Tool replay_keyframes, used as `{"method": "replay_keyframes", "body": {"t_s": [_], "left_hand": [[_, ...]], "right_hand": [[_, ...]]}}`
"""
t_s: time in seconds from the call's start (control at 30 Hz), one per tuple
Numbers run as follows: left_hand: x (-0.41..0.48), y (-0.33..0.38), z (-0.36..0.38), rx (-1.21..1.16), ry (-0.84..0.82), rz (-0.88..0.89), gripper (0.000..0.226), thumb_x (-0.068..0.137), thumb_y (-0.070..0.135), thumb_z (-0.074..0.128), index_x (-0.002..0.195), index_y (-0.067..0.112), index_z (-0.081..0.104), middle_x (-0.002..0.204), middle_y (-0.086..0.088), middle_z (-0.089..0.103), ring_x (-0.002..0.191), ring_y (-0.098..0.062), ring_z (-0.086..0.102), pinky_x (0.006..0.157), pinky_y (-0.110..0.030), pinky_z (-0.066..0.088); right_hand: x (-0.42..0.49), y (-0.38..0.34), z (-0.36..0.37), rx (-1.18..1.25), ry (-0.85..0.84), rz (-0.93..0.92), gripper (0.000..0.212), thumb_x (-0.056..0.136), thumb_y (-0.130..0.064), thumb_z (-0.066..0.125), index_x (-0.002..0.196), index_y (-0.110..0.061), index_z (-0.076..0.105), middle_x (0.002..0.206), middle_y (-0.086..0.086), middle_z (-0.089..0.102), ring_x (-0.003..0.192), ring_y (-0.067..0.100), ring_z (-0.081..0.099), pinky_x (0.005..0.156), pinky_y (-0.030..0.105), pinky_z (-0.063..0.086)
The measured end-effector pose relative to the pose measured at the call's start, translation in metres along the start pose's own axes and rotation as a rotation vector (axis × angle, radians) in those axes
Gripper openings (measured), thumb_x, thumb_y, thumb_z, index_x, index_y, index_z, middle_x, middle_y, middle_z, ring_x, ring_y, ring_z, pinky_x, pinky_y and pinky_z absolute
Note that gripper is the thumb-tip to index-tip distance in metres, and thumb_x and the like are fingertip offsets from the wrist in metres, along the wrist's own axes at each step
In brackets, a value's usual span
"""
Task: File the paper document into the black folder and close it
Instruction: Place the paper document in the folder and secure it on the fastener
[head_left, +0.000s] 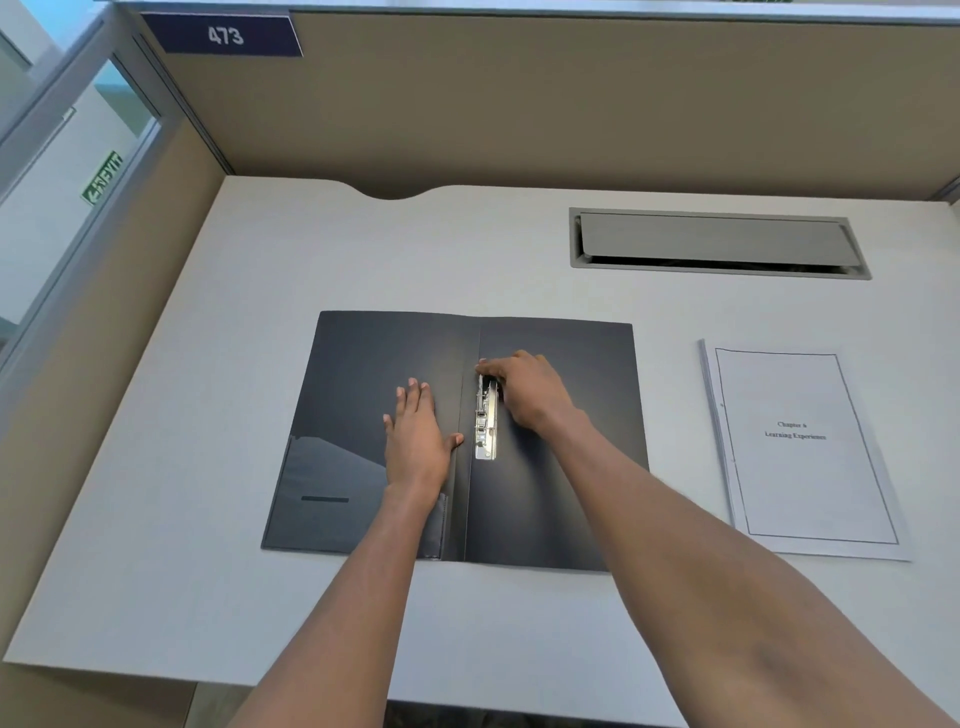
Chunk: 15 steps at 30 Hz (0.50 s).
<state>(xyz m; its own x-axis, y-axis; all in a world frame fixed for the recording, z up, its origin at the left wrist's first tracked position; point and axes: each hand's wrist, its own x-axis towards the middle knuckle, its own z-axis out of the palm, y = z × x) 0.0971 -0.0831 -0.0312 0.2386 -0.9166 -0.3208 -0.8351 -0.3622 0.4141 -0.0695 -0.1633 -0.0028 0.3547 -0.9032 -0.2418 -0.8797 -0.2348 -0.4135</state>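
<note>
Left hand (417, 439): flat, fingers spread, palm pressing the inner left cover of the black folder (358, 405), holding nothing. Right hand (524, 392): curled over the top end of the metal clip (487, 423) beside the spine, fingertips on its lever; whether it grips or only presses cannot be told. Folder: open flat on the bench (467, 623), spine running away from the person. Clip: long axis parallel to the spine. Paper document (800, 447): on the bench, well apart to the right of the folder, long axis likewise running away; right hand the nearer. Likely step: releasing the clip before fetching the sheets.
</note>
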Motion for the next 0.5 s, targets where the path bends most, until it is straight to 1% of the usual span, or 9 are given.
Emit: {"method": "replay_keyframes", "body": {"t_s": [0.07, 0.13, 0.17, 0.27, 0.4, 0.5], "left_hand": [[-0.005, 0.002, -0.001, 0.034, 0.024, 0.004, 0.089, 0.093, 0.03, 0.074, 0.164, 0.009, 0.023, 0.175, -0.006, 0.016, 0.163, -0.025, 0.008, 0.131, -0.05, 0.012], [-0.011, 0.005, -0.002, 0.06, 0.049, 0.008, 0.079, 0.099, 0.03, 0.067, 0.163, 0.009, 0.025, 0.174, -0.007, 0.018, 0.163, -0.025, 0.01, 0.132, -0.049, 0.012], [-0.014, 0.007, -0.003, 0.058, 0.07, 0.011, 0.073, 0.102, 0.028, 0.061, 0.163, 0.008, 0.026, 0.174, -0.007, 0.02, 0.163, -0.025, 0.012, 0.132, -0.048, 0.013], [-0.022, 0.015, -0.006, 0.018, 0.156, 0.023, 0.061, 0.106, 0.017, 0.05, 0.162, 0.006, 0.03, 0.172, -0.008, 0.026, 0.162, -0.025, 0.018, 0.131, -0.047, 0.016], [-0.034, 0.037, -0.008, -0.059, 0.249, 0.085, 0.058, 0.103, 0.011, 0.05, 0.159, 0.005, 0.036, 0.169, -0.01, 0.033, 0.158, -0.026, 0.027, 0.13, -0.042, 0.023], [-0.046, 0.066, -0.003, -0.187, 0.3, 0.139, 0.056, 0.103, 0.009, 0.051, 0.158, 0.006, 0.039, 0.167, -0.009, 0.037, 0.155, -0.025, 0.034, 0.125, -0.035, 0.029]], "right_hand": [[-0.005, 0.0, 0.0, 0.022, 0.018, -0.003, 0.057, 0.1, -0.004, 0.037, 0.145, -0.033, 0.054, 0.143, 0.005, 0.06, 0.122, 0.034, 0.053, 0.106, 0.037, 0.04], [-0.011, -0.001, -0.001, 0.026, 0.029, -0.039, 0.06, 0.099, 0.001, 0.038, 0.148, -0.029, 0.051, 0.155, -0.004, 0.051, 0.131, 0.028, 0.05, 0.11, 0.036, 0.038], [-0.015, -0.001, -0.001, 0.036, 0.04, -0.054, 0.06, 0.098, 0.002, 0.04, 0.149, -0.028, 0.05, 0.158, -0.007, 0.047, 0.134, 0.025, 0.048, 0.111, 0.036, 0.037], [-0.026, 0.002, -0.004, 0.092, 0.092, -0.053, 0.054, 0.102, -0.005, 0.045, 0.152, -0.024, 0.046, 0.16, -0.005, 0.044, 0.142, 0.023, 0.044, 0.115, 0.038, 0.034], [-0.052, 0.016, -0.009, 0.157, 0.167, -0.03, 0.049, 0.104, -0.015, 0.048, 0.153, -0.02, 0.044, 0.157, -0.001, 0.048, 0.143, 0.023, 0.043, 0.116, 0.037, 0.033], [-0.078, 0.037, -0.018, 0.23, 0.219, 0.016, 0.05, 0.103, -0.017, 0.051, 0.153, -0.02, 0.044, 0.154, 0.002, 0.05, 0.142, 0.023, 0.044, 0.116, 0.037, 0.034]]}}
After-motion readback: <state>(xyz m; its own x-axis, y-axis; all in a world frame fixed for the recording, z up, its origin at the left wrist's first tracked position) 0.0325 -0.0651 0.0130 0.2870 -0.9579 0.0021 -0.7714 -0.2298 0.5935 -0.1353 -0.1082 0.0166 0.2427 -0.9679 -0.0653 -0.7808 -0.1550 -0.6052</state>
